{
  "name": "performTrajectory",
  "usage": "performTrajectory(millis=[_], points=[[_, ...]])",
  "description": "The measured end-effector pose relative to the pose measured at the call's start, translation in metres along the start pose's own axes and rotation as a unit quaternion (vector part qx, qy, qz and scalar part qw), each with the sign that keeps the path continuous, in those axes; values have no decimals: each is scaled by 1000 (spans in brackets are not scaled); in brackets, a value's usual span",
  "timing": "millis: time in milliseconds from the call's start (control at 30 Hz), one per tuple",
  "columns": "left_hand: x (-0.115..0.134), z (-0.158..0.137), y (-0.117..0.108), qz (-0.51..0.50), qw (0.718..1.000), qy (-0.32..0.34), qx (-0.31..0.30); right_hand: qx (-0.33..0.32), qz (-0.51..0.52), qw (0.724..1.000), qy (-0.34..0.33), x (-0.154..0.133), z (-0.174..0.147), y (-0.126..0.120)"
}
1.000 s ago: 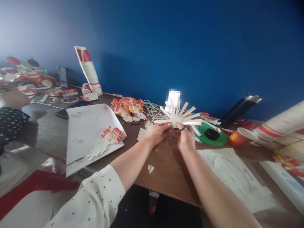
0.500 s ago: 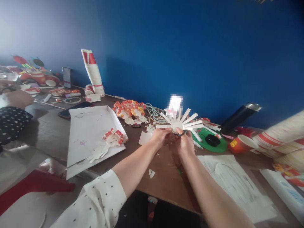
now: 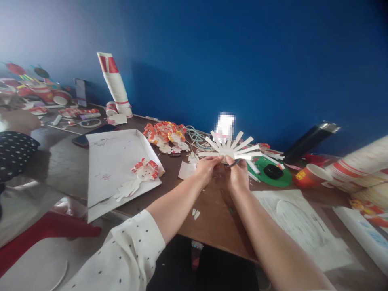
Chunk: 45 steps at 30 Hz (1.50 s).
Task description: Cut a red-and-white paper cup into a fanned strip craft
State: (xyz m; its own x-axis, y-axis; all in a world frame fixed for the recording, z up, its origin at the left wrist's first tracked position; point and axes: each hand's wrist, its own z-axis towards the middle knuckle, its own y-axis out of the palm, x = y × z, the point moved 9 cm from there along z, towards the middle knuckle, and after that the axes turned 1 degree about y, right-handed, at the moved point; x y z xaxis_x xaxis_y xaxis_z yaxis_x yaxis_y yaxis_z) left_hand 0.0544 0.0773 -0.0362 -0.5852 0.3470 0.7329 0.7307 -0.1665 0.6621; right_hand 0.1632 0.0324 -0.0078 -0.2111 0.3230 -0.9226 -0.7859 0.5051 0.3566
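A white paper cup cut into strips [image 3: 228, 153] is held up over the table, its strips fanned out like rays. My left hand [image 3: 209, 166] pinches the near edge of its round base with thumb and fingers. Close beside it, my right hand [image 3: 238, 174] is closed around small scissors [image 3: 232, 164], of which only a dark handle loop shows. The blades are hidden, so whether they are in the paper cannot be made out. Below the hands, small white paper scraps [image 3: 196, 214] lie on the brown table [image 3: 212, 226].
To the left, a shallow white box lid [image 3: 112, 149] bears a paper lion figure [image 3: 145, 169]. Behind it sits a pile of similar figures [image 3: 166, 135]. On the right are a green disc [image 3: 283, 178], a red cup [image 3: 312, 176], a black flask [image 3: 315, 139] and paper sheets [image 3: 300, 226]. A co-worker's sleeve [image 3: 18, 155] shows far left.
The camera view has shifted slightly, so most things appear a little higher. Both hands keep their hold on the cut cup and the scissors. The co-worker's arm at far left has moved slightly.
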Motion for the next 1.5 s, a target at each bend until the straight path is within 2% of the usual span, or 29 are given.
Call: performTrajectory(millis=[100,267,367,467,633,733,833,933,1067,1233,1500], points=[[-1,8,-12,32,999,13,26,15,39,999,11,6,0,-2],[4,13,-20,43,998,10,44,49,31,997,60,13,0,-10],[9,9,-17,30,999,15,41,50,33,995,76,13,0,-11],[9,0,-9,-29,999,-2,32,46,43,995,76,11,-1,-8],[2,-6,6,-74,996,-47,-23,40,63,995,65,8,-4,-3],[8,0,3,-87,995,-35,-30,8,31,997,73,4,-8,2],[20,6,-9,-94,995,-22,-4,-44,-49,987,143,7,-15,5],[33,11,-18,-99,995,-13,18,-127,-138,964,190,7,-23,7],[41,15,-23,-125,992,-12,24,-237,-218,916,237,8,-33,9],[46,15,-26,-147,989,-17,21,-276,-255,893,247,4,-34,6],[44,11,-25,-142,989,-41,26,-280,-285,893,205,4,-30,7]])
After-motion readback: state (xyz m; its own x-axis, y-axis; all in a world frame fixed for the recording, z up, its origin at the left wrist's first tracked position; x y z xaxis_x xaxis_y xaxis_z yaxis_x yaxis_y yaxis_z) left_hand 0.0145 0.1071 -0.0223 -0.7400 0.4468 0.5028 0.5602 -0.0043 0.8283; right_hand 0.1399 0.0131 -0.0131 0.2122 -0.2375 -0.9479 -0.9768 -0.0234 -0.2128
